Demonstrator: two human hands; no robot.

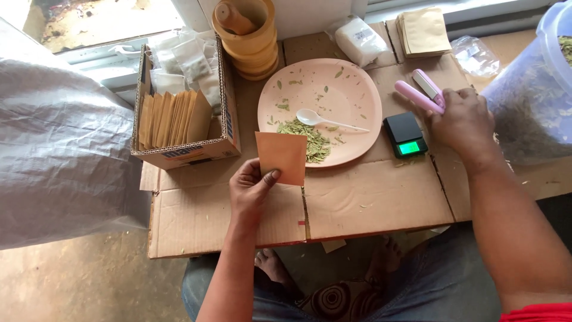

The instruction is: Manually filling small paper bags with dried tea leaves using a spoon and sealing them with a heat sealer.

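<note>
Operator appearance: both forearms bare, no sleeves at wrist level. Left hand (253, 189) and right hand (462, 122) ungloved, no rings visible. Red garment edge at right upper arm. Blue denim trousers; feet bare

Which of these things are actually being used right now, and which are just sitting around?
In use:
left hand holding brown paper pouch
right hand on pink sealer

Lying about:
plate with dried leaves and spoon
pocket scale
box of pouches
wooden mortar
</note>
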